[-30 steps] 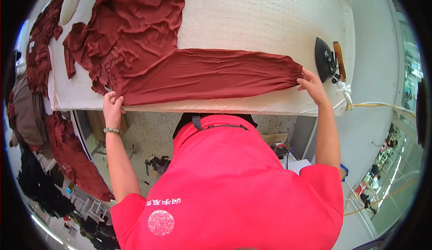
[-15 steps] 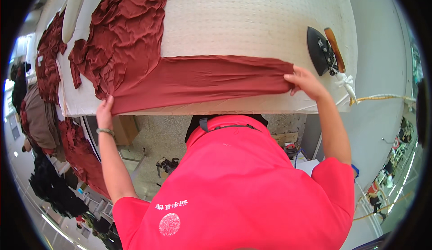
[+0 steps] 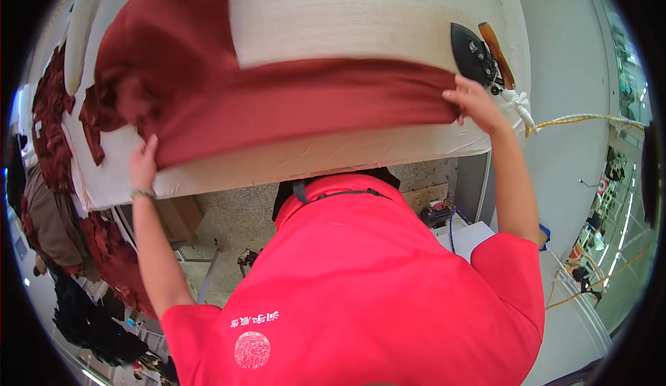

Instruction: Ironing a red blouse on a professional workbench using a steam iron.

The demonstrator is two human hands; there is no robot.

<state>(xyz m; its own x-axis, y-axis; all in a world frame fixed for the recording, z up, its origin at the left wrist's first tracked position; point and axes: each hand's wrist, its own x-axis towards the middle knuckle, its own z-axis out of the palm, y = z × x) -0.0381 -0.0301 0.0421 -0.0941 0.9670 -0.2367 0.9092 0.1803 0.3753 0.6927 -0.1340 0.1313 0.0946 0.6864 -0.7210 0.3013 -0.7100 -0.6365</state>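
Observation:
A dark red garment (image 3: 291, 101) with a long sleeve is stretched across the padded ironing table (image 3: 347, 18). My left hand (image 3: 144, 164) pinches its near edge at the left, close to the table's front edge. At the sleeve's right end my right hand (image 3: 475, 105) grips the cuff between thumb and fingers. The garment's body billows at the upper left, blurred by motion. Just beyond my right hand an iron (image 3: 475, 53) with a dark soleplate and a wooden handle lies on the table.
A yellowish hose (image 3: 590, 118) runs from the iron off to the right. More dark red garments (image 3: 52, 122) hang over the table's left end, with others (image 3: 114, 261) below. A cardboard box (image 3: 177, 212) stands under the table. A pale padded roll (image 3: 80, 39) lies at the far left.
The garment is pulled tauter and its body has lifted and smoothed from its crumpled heap. My left hand has shifted slightly left. The whole view has tilted a little.

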